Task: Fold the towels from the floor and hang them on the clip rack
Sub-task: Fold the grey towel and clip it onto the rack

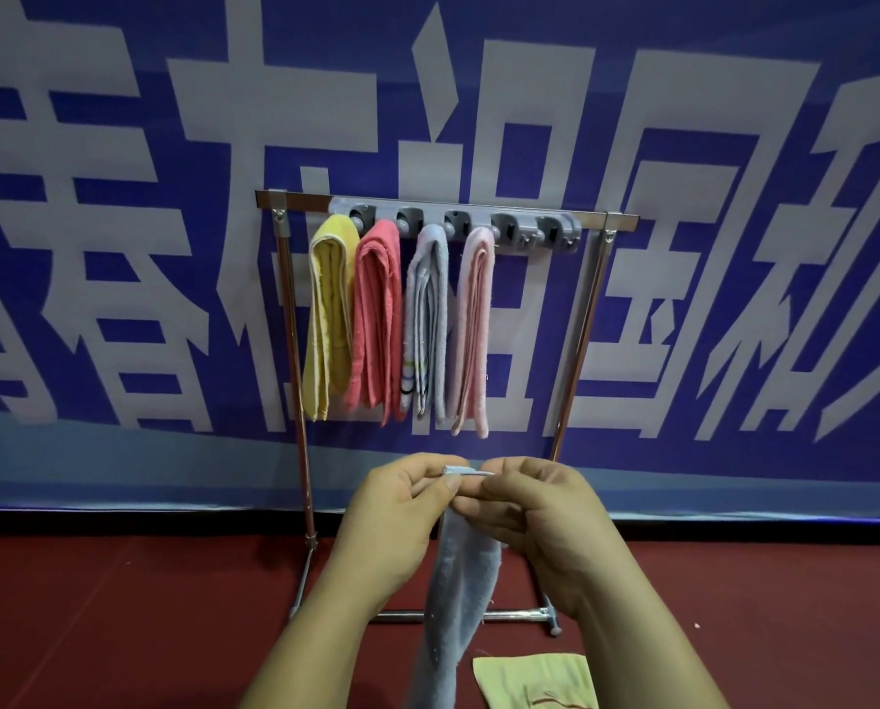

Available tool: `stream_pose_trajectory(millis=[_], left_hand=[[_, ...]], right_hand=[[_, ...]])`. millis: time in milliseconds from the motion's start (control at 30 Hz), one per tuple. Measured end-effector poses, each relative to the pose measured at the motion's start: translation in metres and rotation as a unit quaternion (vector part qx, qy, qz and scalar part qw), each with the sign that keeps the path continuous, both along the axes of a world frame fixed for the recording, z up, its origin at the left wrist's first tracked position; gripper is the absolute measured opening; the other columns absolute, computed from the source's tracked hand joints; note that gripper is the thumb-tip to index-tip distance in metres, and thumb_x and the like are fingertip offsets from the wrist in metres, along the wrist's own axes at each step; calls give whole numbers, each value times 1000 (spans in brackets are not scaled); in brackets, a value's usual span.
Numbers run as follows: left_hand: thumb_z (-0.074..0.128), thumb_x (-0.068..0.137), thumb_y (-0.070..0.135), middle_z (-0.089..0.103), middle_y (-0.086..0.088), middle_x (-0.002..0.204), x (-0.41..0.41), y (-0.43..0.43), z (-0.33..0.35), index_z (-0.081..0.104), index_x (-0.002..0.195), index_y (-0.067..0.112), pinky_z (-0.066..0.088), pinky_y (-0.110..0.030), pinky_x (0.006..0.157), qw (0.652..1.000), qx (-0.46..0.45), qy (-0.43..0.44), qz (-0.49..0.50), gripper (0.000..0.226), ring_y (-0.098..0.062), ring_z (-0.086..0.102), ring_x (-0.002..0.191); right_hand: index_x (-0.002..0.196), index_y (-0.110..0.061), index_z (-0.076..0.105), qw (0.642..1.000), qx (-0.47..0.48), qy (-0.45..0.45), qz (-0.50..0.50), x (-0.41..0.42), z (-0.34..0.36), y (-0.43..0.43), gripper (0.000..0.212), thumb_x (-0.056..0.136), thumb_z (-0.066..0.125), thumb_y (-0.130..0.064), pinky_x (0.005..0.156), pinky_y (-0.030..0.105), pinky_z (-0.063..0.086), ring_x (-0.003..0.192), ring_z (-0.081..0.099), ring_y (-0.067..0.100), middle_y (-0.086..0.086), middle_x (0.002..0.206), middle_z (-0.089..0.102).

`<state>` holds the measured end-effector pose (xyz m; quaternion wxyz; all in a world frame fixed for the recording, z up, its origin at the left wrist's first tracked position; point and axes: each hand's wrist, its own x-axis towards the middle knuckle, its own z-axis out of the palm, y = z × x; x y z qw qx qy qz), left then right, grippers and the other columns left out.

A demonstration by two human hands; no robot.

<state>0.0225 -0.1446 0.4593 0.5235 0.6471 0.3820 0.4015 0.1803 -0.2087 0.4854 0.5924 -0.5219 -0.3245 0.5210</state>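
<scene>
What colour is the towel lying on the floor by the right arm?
Pale yellow towel, lying flat on the red floor; the head view shows it at the bottom edge.

A single wide-angle view from a head-worn camera looks forward and slightly down. Both forearms reach in from the near bottom edge, close to the lens. The clip rack [445,225] stands centred farther off, before a blue banner [121,145] filling the far background; red floor [121,606] lies below.
</scene>
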Motion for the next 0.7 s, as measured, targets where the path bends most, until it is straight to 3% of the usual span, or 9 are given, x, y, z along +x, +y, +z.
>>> stream_pose_trajectory(millis=[167, 333, 400, 500, 600, 700], left_hand=[[62, 107, 14, 83, 8, 102, 2, 2, 5, 79, 110, 28, 60, -40, 100, 1000, 14, 9, 24, 22, -8, 77, 104], [59, 108, 11, 83, 6, 102, -1, 1, 15, 78, 106, 25, 59, -39, 101, 999, 26, -20, 32, 24, -10, 77, 104], [58, 108, 11, 83, 4, 105, -5, 3, 19, 78, 107, 24, 58, -40, 101, 998, 33, -37, 34, 24, -13, 77, 106], [57, 109, 12, 83, 2, 103, -14, 8, 25, 77, 110, 20, 59, -33, 93, 996, 34, -61, 52, 22, -15, 77, 102], [57, 109, 12, 83, 1, 99, -24, 11, 29, 77, 109, 17, 62, -24, 81, 996, 30, -61, 60, 21, -16, 78, 95], [58, 109, 14, 83, 0, 97, -31, 13, 27, 78, 107, 22, 63, -32, 83, 996, 30, -46, 66, 21, -18, 79, 93]], right_hand=[[103, 15, 70, 991, -22, -132, 30, -5, 0, 1, 15, 93, 68, 4, 90, 42, 65, 94, 78, 42, 28, 91, 78], [100, 10, 67, 958, -57, -272, 75, 0, -3, 1, 15, 95, 62, -4, 84, 53, 65, 76, 79, 39, 21, 81, 79], [98, 6, 66, 937, -85, -329, 86, 7, -6, -1, 17, 98, 63, -11, 74, 47, 67, 69, 78, 39, 21, 80, 78], [91, -13, 69, 890, -123, -434, 72, 21, -14, -6, 14, 98, 63, -25, 56, 31, 59, 60, 76, 32, 11, 77, 78], [87, -24, 70, 868, -108, -485, 24, 34, -19, -7, 16, 98, 66, -35, 61, 34, 58, 55, 73, 22, 3, 73, 74], [83, -30, 69, 835, -65, -546, -14, 41, -15, -6, 18, 97, 69, -42, 62, 31, 52, 68, 67, 7, -7, 75, 71]])
